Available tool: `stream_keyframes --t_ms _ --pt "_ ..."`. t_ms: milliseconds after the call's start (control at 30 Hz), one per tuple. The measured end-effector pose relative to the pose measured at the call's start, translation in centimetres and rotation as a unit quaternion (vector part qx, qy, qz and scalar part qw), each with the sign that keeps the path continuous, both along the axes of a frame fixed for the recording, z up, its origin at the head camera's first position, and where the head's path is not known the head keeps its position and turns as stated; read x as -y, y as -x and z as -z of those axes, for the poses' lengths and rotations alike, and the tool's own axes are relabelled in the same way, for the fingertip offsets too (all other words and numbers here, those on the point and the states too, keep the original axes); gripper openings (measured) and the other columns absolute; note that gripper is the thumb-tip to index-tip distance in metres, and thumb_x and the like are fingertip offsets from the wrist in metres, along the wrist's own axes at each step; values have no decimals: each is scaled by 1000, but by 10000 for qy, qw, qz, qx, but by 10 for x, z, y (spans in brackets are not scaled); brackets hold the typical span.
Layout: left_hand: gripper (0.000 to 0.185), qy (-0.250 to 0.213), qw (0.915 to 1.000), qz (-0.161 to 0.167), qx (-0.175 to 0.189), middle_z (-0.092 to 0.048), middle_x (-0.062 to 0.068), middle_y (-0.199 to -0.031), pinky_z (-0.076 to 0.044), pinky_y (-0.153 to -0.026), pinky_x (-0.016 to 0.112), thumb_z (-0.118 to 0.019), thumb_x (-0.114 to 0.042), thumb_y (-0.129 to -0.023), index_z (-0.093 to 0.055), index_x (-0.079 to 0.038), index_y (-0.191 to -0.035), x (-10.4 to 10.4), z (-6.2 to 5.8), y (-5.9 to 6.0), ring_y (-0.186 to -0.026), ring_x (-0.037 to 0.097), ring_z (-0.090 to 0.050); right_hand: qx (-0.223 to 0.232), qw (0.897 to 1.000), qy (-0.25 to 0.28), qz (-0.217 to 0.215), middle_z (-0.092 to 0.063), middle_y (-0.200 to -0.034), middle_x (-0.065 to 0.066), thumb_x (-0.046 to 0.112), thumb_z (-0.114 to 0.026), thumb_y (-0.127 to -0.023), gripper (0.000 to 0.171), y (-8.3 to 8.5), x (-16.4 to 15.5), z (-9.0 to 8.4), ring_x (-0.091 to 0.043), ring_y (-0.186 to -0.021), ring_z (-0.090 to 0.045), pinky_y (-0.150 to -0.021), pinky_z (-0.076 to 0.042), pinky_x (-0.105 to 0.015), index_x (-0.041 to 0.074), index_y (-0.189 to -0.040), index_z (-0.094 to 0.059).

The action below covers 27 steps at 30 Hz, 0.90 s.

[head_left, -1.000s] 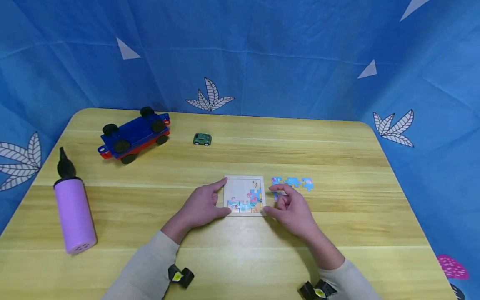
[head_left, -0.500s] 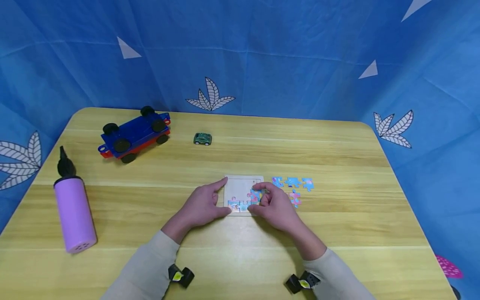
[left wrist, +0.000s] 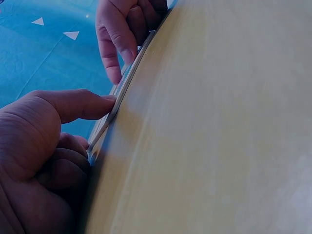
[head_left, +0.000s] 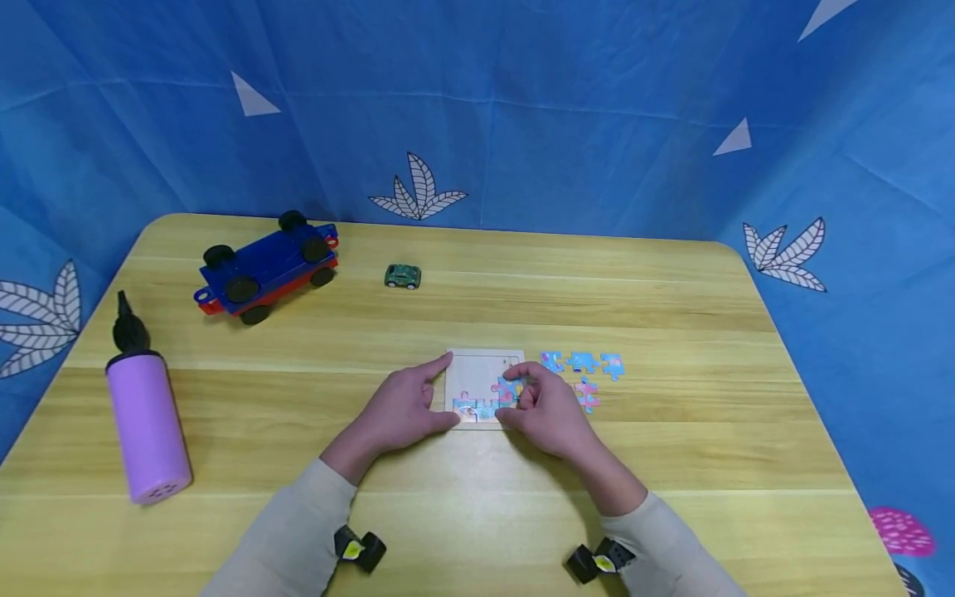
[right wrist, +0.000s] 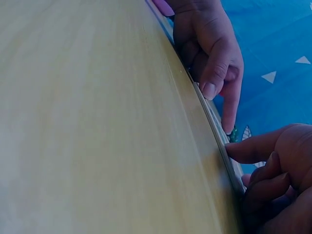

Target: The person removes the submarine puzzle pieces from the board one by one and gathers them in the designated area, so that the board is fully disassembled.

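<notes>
A white puzzle tray (head_left: 477, 369) lies on the wooden table (head_left: 477, 497), with several pieces fitted along its lower and right side. My left hand (head_left: 436, 390) holds the tray's left edge between index finger and thumb; the thumb (left wrist: 105, 102) presses that edge (left wrist: 124, 85). My right hand (head_left: 522, 398) is over the tray's right side and pinches a blue and pink puzzle piece (head_left: 510, 388) against the tray. In the right wrist view its fingers (right wrist: 258, 146) touch the tray's rim (right wrist: 214, 122). Several loose pieces (head_left: 582, 362) lie just right of the tray.
A blue and red toy vehicle (head_left: 264, 265) lies wheels up at the back left, with a small green car (head_left: 403, 276) to its right. A purple pump (head_left: 145, 423) stands near the left edge. Blue cloth hangs behind and beside the table.
My right hand moved left from the loose pieces to the tray with one piece, then stayed there. One loose piece it had hidden now shows. The left hand has not moved.
</notes>
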<state>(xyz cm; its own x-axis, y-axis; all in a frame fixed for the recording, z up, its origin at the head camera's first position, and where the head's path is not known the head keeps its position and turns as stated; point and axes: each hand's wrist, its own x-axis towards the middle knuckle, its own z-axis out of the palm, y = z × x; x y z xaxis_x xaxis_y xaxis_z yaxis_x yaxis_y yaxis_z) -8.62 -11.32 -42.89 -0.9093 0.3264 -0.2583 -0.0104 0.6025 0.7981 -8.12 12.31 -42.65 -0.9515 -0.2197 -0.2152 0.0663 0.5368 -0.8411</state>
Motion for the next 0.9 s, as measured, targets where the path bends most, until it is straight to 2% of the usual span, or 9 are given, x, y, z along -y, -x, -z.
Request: stream_keyframes --t_ms 267,533,900 --pt "89 -51 10000 11 -40 -35 -5 -52 -27 -50 28 -84 -25 -81 -37 -9 -155 0 2 0 -45 11 -29 -19 9998 -107 152 -46 -59 0 5 -83 -78 44 0 1 1 -15 -52 -41 -61 -42 -35 7 -117 -63" --pt "89 -53 9999 38 -116 -34 -6 -51 -27 -50 29 -84 -25 -81 -37 -7 -154 1 3 0 -45 10 -27 -73 9999 23 116 -44 -57 1 2 -83 -77 43 0 1 3 -14 -51 -39 -60 -41 -35 7 -115 -64" --pt "89 -96 9999 17 -75 -34 -5 -51 -27 -50 29 -84 -26 -81 -37 -8 -154 0 2 0 -44 11 -27 120 9991 396 126 -42 -59 0 -1 -83 -77 48 0 -1 2 -15 -51 -37 -60 -41 -34 7 -116 -57"
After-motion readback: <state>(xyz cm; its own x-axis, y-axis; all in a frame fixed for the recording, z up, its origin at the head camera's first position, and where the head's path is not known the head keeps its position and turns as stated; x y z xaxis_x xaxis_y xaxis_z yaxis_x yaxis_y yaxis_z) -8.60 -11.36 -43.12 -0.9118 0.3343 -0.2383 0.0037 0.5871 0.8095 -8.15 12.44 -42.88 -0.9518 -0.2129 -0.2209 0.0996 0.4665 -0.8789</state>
